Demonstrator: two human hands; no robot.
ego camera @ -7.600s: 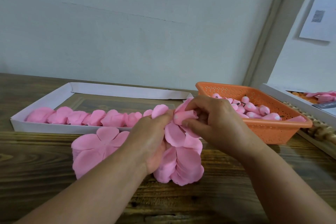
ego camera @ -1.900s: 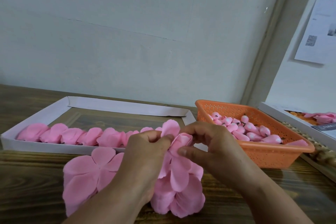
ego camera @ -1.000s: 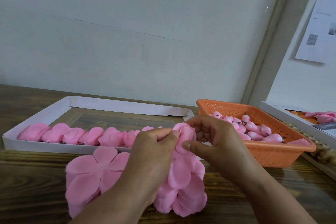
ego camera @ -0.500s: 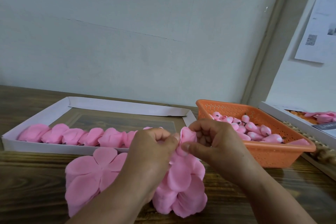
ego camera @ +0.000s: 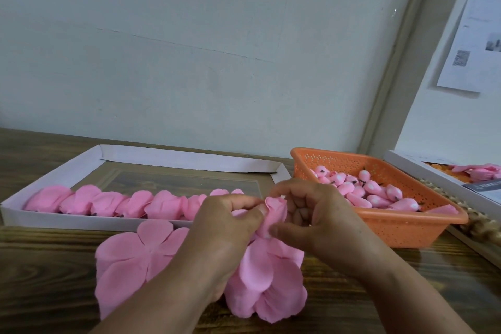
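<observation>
Left hand [ego camera: 225, 228]: fingers pinch the pink fabric petal wrapped round a flower bud [ego camera: 275, 214].
Right hand [ego camera: 317, 221]: thumb and fingers clamped on the same bud.
Location: held above the pink petal stack [ego camera: 268, 279] on the wooden bench [ego camera: 379, 301].
Risk: a slack pinch probably lets the wrap unroll.

matt cloth petals [ego camera: 273, 214]; perforated plastic basket [ego camera: 401, 230]

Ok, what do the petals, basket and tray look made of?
Petals: thin matte pink fabric or foam, probably; they fold and drape softly. Basket: orange plastic, slightly glossy, with moulded perforations. Tray: matte white cardboard, judging by its folded corner flaps.
</observation>
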